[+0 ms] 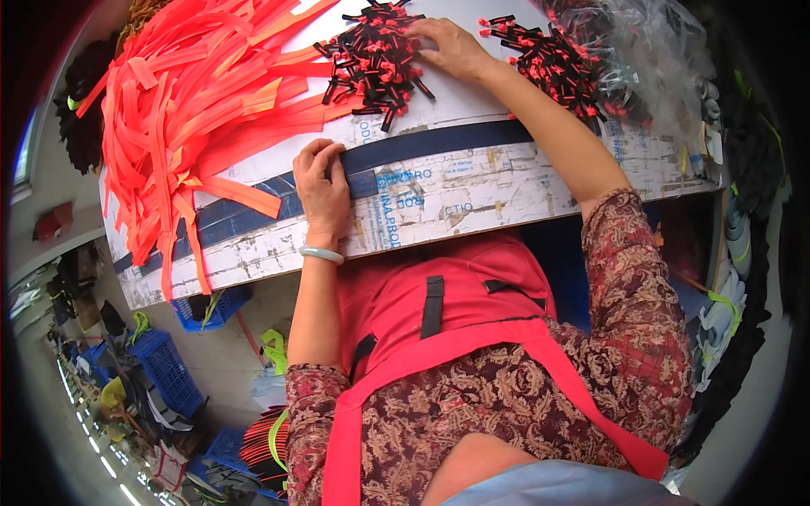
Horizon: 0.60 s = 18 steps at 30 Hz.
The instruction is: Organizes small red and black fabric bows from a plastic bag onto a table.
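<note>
My left hand point(322, 184) rests on the table near its front edge, a pale bangle at the wrist. Its curled thumb and fingers close on the end of a flat navy strip point(439, 145), which stretches to the right under my right forearm. Farther off, my right hand point(451, 49) reaches to the right side of a heap of small black-and-red cord pulls point(375, 59). Those fingers are stretched and parted at the heap; I see nothing held between them. Bright orange-red flat strips point(211, 110) lie in a large tangle left of the heap.
Another pile of black-and-red pulls point(553, 67) lies to the right, beside clear plastic bags point(641, 51). Worn printed tape covers the table's front edge point(472, 190). Blue crates point(164, 371) stand on the floor at left. Dark fabric point(747, 169) hangs at far right.
</note>
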Available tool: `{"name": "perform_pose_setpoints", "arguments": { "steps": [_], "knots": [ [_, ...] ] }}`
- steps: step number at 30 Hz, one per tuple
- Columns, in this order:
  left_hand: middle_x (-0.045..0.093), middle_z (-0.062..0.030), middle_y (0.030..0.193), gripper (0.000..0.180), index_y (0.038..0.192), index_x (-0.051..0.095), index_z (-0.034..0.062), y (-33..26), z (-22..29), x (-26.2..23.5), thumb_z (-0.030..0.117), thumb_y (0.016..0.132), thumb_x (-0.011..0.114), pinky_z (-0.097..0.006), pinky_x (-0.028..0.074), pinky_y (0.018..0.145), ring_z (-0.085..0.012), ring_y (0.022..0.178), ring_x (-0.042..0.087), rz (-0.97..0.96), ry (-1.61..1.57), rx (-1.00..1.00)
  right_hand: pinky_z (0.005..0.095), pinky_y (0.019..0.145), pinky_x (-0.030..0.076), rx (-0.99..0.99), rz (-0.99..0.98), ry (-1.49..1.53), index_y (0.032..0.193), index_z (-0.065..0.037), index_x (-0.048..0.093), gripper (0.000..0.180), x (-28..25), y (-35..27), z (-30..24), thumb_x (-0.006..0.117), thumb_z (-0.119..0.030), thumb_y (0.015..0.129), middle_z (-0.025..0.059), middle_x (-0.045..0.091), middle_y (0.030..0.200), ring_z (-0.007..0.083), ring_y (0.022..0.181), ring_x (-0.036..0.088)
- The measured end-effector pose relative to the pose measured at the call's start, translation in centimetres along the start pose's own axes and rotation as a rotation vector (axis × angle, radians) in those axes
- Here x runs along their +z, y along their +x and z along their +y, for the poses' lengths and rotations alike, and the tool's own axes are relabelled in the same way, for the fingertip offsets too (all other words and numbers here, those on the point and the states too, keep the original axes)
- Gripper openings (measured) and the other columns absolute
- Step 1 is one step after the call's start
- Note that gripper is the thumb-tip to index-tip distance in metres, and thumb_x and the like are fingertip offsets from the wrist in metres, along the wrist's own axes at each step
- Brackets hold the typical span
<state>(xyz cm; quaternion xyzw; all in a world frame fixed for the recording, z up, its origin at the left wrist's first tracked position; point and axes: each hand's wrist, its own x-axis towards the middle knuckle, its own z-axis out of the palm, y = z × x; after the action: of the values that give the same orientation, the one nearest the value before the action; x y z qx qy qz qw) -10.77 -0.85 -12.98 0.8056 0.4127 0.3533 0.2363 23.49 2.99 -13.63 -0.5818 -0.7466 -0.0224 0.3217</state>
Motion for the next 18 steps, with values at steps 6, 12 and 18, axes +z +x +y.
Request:
{"name": "perform_pose_setpoints", "arguments": {
  "steps": [6,12,18],
  "knots": [
    [0.064,-0.0090,0.108,0.015,0.098,0.071,0.0045,-0.3,-0.2,-0.6,0.001,0.085,0.065,-0.038,0.045,0.095,-0.0293,0.105,0.057,0.012,0.020,-0.015,0.0363,0.081,0.052,0.326,-0.425,0.078,0.096,-0.004,0.068,0.019,-4.7,-0.2,-0.2,0.072,-0.016,0.082,0.0119,0.069,0.095,0.0269,0.088,0.066],
    [0.064,-0.0088,0.109,0.015,0.098,0.071,0.0052,-0.2,-0.3,-0.6,0.001,0.085,0.065,-0.038,0.045,0.095,-0.0292,0.105,0.057,0.012,0.018,-0.003,0.0388,0.083,0.052,0.530,-0.495,0.187,0.096,-0.008,0.070,0.025,-6.6,-1.5,0.3,0.076,-0.025,0.080,0.0106,0.071,0.097,0.0270,0.092,0.068],
    [0.064,-0.0089,0.109,0.016,0.098,0.071,0.0058,-0.3,-0.4,-0.3,0.001,0.084,0.065,-0.038,0.045,0.095,-0.0292,0.105,0.057,0.018,0.015,0.005,0.0423,0.081,0.053,0.589,-0.399,-0.069,0.092,-0.008,0.069,0.029,-4.8,-1.8,0.1,0.075,-0.034,0.081,0.0115,0.072,0.092,0.0294,0.091,0.069]
  ]
}}
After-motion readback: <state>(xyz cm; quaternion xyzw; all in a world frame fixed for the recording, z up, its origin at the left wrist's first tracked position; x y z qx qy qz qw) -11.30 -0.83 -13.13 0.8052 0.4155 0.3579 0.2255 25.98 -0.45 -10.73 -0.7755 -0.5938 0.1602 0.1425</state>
